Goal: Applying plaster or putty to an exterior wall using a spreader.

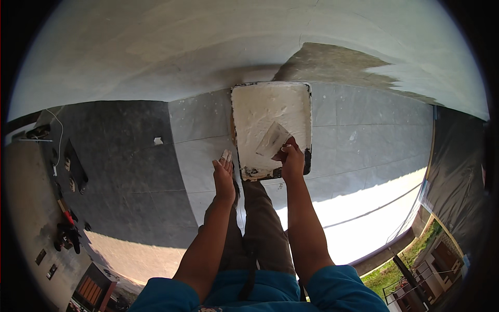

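Observation:
A black rectangular tray [310, 117] with white, putty-like paste [265, 104] spread over its inside lies in front of me, near the foot of the wall. My right hand [292, 157] is closed around a wide-bladed putty knife [273, 140]. The blade, smeared with paste, points up and left over the tray. I cannot tell whether it touches the paste. Just off the tray's lower left side is my left hand [224, 174], its fingers stretched out and coated white, holding nothing.
A whitish wall [171, 47] rises ahead, with a bare grey-brown patch [338, 62] on it. Light grey sheeting [358, 130] covers the floor, darker at left [130, 166]. A small white scrap [158, 141] lies there. Black plastic [457, 161] borders the right side.

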Motion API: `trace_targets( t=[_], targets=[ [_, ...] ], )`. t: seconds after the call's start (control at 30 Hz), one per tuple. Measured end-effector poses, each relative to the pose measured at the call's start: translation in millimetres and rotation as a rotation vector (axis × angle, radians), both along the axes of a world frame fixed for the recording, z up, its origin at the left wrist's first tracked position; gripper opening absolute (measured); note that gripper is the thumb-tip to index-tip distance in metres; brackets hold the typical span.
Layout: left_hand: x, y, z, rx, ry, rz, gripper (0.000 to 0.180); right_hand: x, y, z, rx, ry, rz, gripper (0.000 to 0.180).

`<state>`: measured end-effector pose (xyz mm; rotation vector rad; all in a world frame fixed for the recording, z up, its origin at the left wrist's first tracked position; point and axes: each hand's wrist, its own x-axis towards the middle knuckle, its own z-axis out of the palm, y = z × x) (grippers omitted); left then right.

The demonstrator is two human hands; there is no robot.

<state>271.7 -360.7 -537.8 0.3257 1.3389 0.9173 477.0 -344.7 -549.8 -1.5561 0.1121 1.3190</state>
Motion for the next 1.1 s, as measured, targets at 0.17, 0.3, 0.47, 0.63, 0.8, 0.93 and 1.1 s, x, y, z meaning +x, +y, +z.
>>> trace_targets(
  t=[0.17, 0.3, 0.47, 0.63, 0.8, 0.93, 1.1],
  targets=[
    [0, 9, 32, 0.088, -0.055, -0.067, 0.088, -3, -10, 38, 0.157, 0.186, -0.067, 0.039],
    [4, 12, 56, 0.157, -0.086, -0.128, 0.088, -10, -26, 60, 0.292, 0.323, -0.187, 0.05],
    [-6, 19, 111, 0.237, -0.104, -0.08, 0.083, -27, -30, 125, 0.467, 0.3, -0.2, 0.053],
    [-4, 35, 172, 0.29, -0.15, -0.06, 0.087, -26, -28, 165, 0.498, 0.312, -0.287, 0.051],
    [8, 28, 197, 0.264, -0.183, -0.052, 0.093, -17, -26, 164, 0.609, 0.444, -0.381, 0.052],
    [33, 33, 216, 0.297, -0.21, -0.08, 0.1, -8, -22, 200, 0.532, 0.528, -0.366, 0.052],
    [82, 33, 234, 0.319, -0.232, -0.021, 0.101, 32, -21, 237, 0.66, 0.508, -0.246, 0.051]
  ],
)
